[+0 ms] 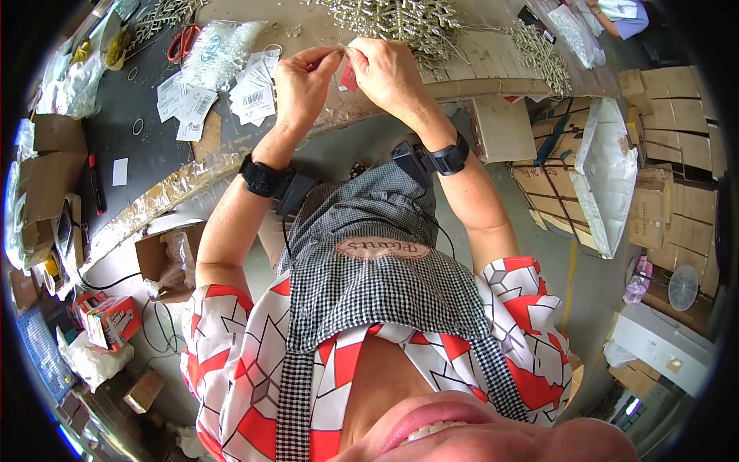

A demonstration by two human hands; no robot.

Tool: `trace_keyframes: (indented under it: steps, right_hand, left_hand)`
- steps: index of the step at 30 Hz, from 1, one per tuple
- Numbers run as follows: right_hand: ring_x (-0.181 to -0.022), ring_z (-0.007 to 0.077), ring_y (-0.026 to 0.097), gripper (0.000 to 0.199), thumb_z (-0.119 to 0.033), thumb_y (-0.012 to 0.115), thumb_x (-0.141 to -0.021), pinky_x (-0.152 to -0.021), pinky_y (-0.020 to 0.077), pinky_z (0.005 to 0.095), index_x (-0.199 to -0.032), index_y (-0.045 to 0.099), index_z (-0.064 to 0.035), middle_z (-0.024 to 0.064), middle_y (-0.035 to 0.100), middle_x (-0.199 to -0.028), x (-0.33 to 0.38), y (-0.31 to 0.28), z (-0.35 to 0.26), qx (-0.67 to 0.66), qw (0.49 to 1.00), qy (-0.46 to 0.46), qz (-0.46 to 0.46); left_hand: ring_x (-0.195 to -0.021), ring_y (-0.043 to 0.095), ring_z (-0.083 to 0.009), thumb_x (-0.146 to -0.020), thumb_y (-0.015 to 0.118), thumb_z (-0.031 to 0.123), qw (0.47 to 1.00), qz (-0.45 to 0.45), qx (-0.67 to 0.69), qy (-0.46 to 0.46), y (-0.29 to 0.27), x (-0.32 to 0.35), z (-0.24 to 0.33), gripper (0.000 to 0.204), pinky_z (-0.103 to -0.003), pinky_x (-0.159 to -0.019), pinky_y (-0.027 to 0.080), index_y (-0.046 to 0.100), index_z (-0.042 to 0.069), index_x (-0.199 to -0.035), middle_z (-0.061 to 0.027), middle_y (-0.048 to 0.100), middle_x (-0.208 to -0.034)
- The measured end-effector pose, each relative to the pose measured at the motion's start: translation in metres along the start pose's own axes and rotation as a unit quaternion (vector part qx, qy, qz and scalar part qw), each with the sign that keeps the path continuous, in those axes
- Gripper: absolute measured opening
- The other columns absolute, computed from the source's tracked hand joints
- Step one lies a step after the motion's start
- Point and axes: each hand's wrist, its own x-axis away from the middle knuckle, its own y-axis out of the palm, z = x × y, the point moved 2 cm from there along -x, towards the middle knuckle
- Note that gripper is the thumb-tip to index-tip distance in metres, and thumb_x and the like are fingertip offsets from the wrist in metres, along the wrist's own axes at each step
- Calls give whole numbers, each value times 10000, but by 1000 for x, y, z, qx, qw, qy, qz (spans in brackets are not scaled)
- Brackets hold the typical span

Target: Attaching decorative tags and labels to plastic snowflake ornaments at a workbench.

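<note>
My left hand (305, 83) and my right hand (385, 75) meet over the table's near edge, fingertips pinched almost together. Whatever lies between them is too small to make out. Just below the fingertips a small red tag (349, 78) shows, partly behind my right hand; how it is attached cannot be seen. Beyond my right hand lies a heap of glittery pale-gold branching ornaments (404, 23). White printed tags (252, 98) are fanned out beside my left hand, with more white tags (194, 108) to their left.
A clear plastic bag (222, 52) and red-handled scissors (183, 44) lie at the table's far left. A red marker (95, 183) rests on the dark surface. More gold ornaments (539, 58) lie to the right. Cardboard cartons (670, 115) are stacked at right; another person's arm (606, 19) shows beyond.
</note>
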Motion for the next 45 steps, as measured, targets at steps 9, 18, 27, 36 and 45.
trace_keyframes:
  steps: [9,18,27,36,45]
  right_hand:
    - [-594,320,609,101,-134,539,-872,-507,481,368,-881,595,-51,161,601,-660,2,-11,-4,-55,997,-37,-27]
    - [-667,322,627,150,-46,547,-846,-553,478,348,-970,598,23,210,612,-766,3,-23,-1,-62,996,-69,8]
    - [-501,15,413,219,-184,515,-929,-436,329,197,-896,652,-16,-62,536,-596,20,-51,-17,-391,903,169,-46]
    - [-592,1,403,212,-201,541,-919,-516,344,180,-891,651,-21,-64,546,-668,20,-40,4,-410,905,107,25]
    - [-592,20,408,210,-192,472,-948,-542,369,155,-1011,604,-43,-58,491,-687,27,-64,-3,-640,744,185,-41]
  left_hand:
    - [-634,575,-78,-835,635,143,995,-2,-73,64,-3,3,8,195,-220,-584,462,665,-36,-906,-78,658,-736]
    - [-519,399,5,-834,654,137,977,-32,181,-105,2,2,24,136,-161,-452,303,686,34,-917,63,570,-639]
    - [-562,435,-53,-766,668,42,977,95,7,191,4,18,47,85,-204,-513,356,669,29,-850,-11,530,-770]
    - [-617,557,-95,-928,489,123,949,-107,294,-36,14,5,53,104,-232,-548,457,558,47,-910,-82,639,-916]
    - [-687,606,-135,-951,459,193,911,-154,379,-57,23,2,56,127,-238,-632,465,511,78,-930,-74,632,-811]
